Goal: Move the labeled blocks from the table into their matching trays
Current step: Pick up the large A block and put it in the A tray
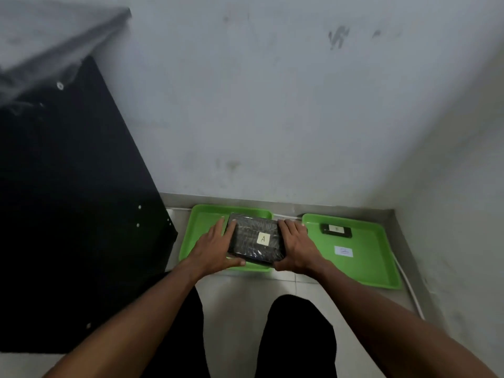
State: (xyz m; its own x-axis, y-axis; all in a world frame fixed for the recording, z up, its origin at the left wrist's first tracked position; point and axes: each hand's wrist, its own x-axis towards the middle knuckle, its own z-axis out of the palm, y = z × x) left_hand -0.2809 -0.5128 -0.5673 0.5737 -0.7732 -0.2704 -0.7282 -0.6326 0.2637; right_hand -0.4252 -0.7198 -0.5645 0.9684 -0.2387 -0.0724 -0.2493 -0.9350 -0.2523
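A black plastic-wrapped block (253,237) with a white "A" label sits over the left green tray (200,218). My left hand (215,248) grips its left side and my right hand (296,248) grips its right side. Whether the block rests on the tray floor or hangs just above it, I cannot tell. The right green tray (379,263) holds a smaller black block (336,230) with a white label at its far end, and a white "B" tag (343,251) lies on the tray floor.
Both trays lie on a tiled floor in a corner of grey walls. A large black panel (68,214) leans at the left. A white cable (409,287) runs along the right tray's edge. My dark-clothed legs (294,336) are below.
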